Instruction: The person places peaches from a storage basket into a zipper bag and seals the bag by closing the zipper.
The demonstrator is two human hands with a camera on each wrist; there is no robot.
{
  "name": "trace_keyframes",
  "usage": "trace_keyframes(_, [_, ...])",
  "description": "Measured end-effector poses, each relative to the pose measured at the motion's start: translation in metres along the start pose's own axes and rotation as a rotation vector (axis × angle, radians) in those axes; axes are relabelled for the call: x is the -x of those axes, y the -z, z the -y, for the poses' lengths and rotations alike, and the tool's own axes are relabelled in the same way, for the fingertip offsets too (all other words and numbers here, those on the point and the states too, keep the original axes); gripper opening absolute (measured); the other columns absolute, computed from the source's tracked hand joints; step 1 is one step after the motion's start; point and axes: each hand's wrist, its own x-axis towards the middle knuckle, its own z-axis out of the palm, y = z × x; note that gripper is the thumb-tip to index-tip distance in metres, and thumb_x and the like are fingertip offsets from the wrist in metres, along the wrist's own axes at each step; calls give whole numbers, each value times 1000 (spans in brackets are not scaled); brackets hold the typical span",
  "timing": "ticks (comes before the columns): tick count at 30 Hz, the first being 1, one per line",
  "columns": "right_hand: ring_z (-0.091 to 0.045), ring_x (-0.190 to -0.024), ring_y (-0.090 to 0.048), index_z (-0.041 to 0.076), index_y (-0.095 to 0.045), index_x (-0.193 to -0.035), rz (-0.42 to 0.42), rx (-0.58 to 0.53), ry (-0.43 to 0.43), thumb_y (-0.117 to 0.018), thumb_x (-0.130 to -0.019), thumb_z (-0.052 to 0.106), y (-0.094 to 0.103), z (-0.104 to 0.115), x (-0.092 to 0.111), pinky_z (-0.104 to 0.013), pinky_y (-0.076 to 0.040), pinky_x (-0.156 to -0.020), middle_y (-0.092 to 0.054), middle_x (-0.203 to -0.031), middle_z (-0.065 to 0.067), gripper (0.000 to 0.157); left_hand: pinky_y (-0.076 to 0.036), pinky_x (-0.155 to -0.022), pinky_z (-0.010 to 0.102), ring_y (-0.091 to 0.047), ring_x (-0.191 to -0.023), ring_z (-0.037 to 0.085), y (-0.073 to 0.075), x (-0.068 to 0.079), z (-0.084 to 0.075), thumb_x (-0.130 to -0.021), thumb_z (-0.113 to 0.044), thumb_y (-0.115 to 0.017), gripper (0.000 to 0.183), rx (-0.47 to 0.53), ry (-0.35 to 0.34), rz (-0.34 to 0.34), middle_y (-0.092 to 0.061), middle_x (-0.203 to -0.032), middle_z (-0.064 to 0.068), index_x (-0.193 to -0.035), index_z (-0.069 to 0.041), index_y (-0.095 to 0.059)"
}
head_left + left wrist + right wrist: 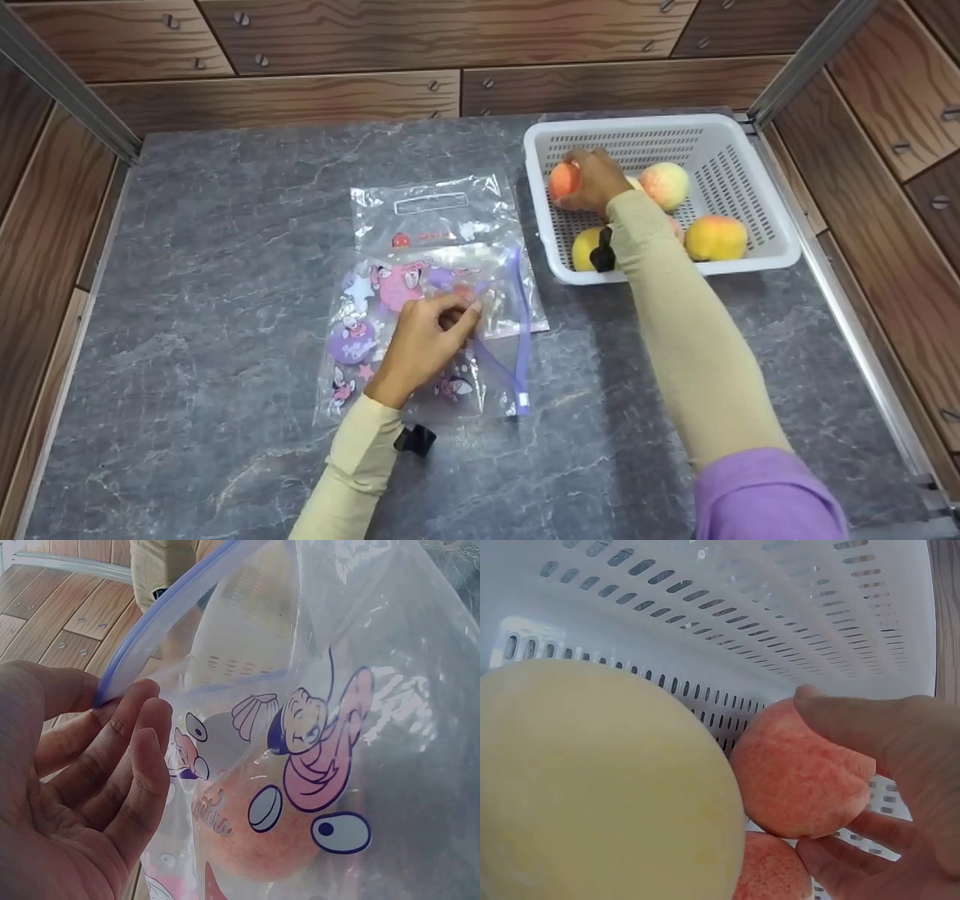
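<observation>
My left hand (424, 337) pinches the purple zip edge of a clear zip bag (352, 341) printed with cartoon figures. The bag's mouth gapes in the left wrist view, and a pinkish-orange round fruit (259, 836) shows through the plastic. Over in the white basket (784, 247), my right hand (600, 184) grips a red-orange peach (802, 772), thumb on one side and fingers on the other. A pale yellow fruit (600, 780) looms close to the right wrist camera, and another red peach (772, 870) lies beside the gripped one.
Other fruits in the basket include a pale peach (666, 186) and a yellow-orange one (716, 238). A second clear bag (375, 206) lies flat, partly under the printed bag. Wood-patterned panels (337, 97) surround the grey marbled table (202, 300).
</observation>
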Motion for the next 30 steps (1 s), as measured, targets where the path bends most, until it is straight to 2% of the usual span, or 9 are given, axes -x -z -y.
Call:
trace_keyframes(5, [-38,-103,-49,1,-45,-125,10,-29,38,-83,-74,7,-1,-1,1,-53,-43,-95,-56,-116,-26,64,-54,-54,25,-60,-57,6,0,0,0,-100,-18,-66,24,-12,-17,-4,-70,-71,-3,-82,-4,-75])
trace_keyframes(10, [-37,-93,-49,4,-42,-120,23,-26,42,-84,-73,7,-1,-2,6,-50,-44,-83,-56,-107,-23,63,-55,-55,25,-61,-58,7,-1,1,-2,-100,-18,-66,23,1,-12,3,-71,-72,-3,-85,-3,-75])
trace_keyframes(16, [-34,-88,-49,5,-43,-120,27,-67,29,-82,-73,4,0,-1,13,-43,-43,-75,-54,-98,-17,61,-55,-53,25,-61,-57,8,-2,3,-2,-100,-16,-65,22,14,-1,14,-71,-72,-2,-86,-2,-75])
trace_keyframes(19, [-36,-94,-50,4,-44,-126,36,-67,14,-81,-75,5,5,1,16,-46,-44,-80,-54,-102,-18,63,-55,-53,26,-61,-57,9,-1,3,-3,-100,-17,-65,23,20,4,16,-70,-72,-1,-84,-4,-74])
trace_keyframes(24, [-40,-113,-50,-1,-45,-138,30,-64,-3,-83,-80,10,19,5,20,-54,-43,-99,-55,-124,-26,71,-56,-55,26,-61,-59,9,0,2,-2,-100,-18,-65,22,19,19,23,-70,-73,-1,-84,-6,-74])
trace_keyframes(30, [-38,-117,-47,-4,-47,-138,-51,-119,41,-84,-81,12,32,9,33,-53,-44,-100,-48,-131,-27,71,-55,-53,25,-61,-58,9,0,2,0,-100,-17,-66,21,10,13,-1,-71,-72,-1,-85,-4,-75])
